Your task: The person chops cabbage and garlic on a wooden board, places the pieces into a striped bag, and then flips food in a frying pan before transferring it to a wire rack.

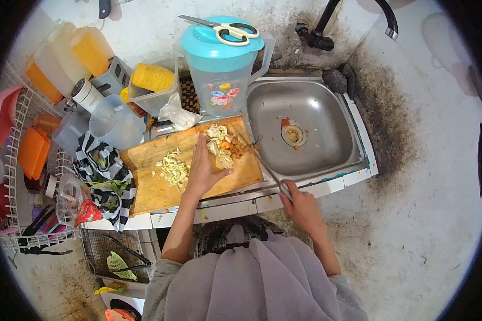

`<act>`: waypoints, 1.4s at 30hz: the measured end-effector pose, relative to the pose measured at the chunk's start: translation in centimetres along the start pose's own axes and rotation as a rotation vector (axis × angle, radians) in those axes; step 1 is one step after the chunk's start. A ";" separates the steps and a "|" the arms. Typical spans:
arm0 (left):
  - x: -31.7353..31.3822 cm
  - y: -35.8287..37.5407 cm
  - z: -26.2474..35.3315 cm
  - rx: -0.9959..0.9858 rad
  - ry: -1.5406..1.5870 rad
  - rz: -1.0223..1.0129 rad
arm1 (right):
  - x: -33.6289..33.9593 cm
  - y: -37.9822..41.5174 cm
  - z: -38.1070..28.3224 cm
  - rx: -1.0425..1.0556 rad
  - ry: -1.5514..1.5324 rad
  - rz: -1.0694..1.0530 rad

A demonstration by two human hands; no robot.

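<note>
I see one wooden cutting board lying across the counter edge just left of the single steel sink, and on it two heaps: chopped pale cabbage near the board's middle, and vegetable scraps at its far right corner, next to the sink rim. My left hand lies flat on the board between the two heaps, fingers stretched and spread, gripping nothing, its thumb touching the scraps. My right hand is closed around the handle of one knife, whose blade slants up toward the scraps over the strip between board and sink. Behind the board stands one teal-lidded pitcher with one pair of scissors resting on its lid. A striped cloth crowds the board's left edge, with a dish rack beyond. The sink basin is open to the right, and the board's near left part is bare.
</note>
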State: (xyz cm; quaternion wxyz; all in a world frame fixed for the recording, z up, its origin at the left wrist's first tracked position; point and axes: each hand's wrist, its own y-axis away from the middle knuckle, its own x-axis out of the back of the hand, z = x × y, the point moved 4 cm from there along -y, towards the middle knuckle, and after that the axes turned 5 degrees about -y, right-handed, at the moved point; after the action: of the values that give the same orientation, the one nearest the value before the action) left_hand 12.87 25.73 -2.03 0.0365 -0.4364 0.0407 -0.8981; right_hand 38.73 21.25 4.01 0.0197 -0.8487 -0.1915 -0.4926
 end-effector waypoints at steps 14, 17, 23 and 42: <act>1.0 1.5 -0.6 -0.043 -0.020 -0.052 | -0.6 -2.3 5.5 -0.194 -0.431 0.205; 1.0 1.5 -0.6 -0.021 -0.040 -0.073 | -0.2 -1.0 6.6 -0.213 -0.384 0.139; 1.2 1.5 -0.5 -0.012 0.027 -0.059 | 2.2 4.0 5.9 -0.177 -0.341 0.054; 1.0 1.4 -0.8 0.025 0.020 -0.035 | 0.9 3.3 7.0 -0.091 -0.223 -0.011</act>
State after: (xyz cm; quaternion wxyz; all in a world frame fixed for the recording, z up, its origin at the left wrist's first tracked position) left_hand 11.62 24.28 -1.90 0.0259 -0.4274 0.0225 -0.9034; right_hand 46.13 20.00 1.71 -0.0431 -0.8971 -0.1745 -0.4037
